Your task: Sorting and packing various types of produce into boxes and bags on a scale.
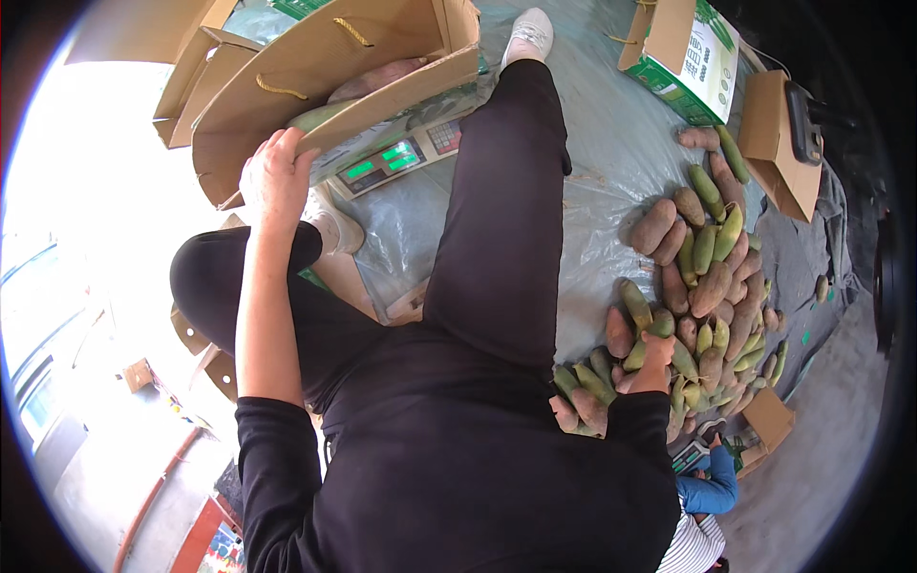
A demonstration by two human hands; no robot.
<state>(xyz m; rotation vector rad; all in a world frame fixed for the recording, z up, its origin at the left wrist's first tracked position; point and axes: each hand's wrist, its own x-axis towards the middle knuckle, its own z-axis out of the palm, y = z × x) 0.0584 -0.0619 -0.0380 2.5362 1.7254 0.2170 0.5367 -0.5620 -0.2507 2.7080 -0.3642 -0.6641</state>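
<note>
My left hand (275,177) has its fingers hooked over the near edge of an open cardboard box (222,143) with yellow rope handles. Inside the box lie a reddish root vegetable (375,78) and a green radish (320,116). The box sits on a digital scale (384,168) with a lit green display. At the right, my right hand (657,353) is closed around a green radish (661,324), low over a heap of green radishes and reddish-brown roots (712,289). The hand's fingers are partly hidden from above.
Plastic sheeting (607,115) covers the floor between my legs and the heap. A green-and-white carton (695,57) and a brown box (776,143) stand at the far right. Another person in blue sleeves (709,492) is at the lower right, beside an open box (767,425).
</note>
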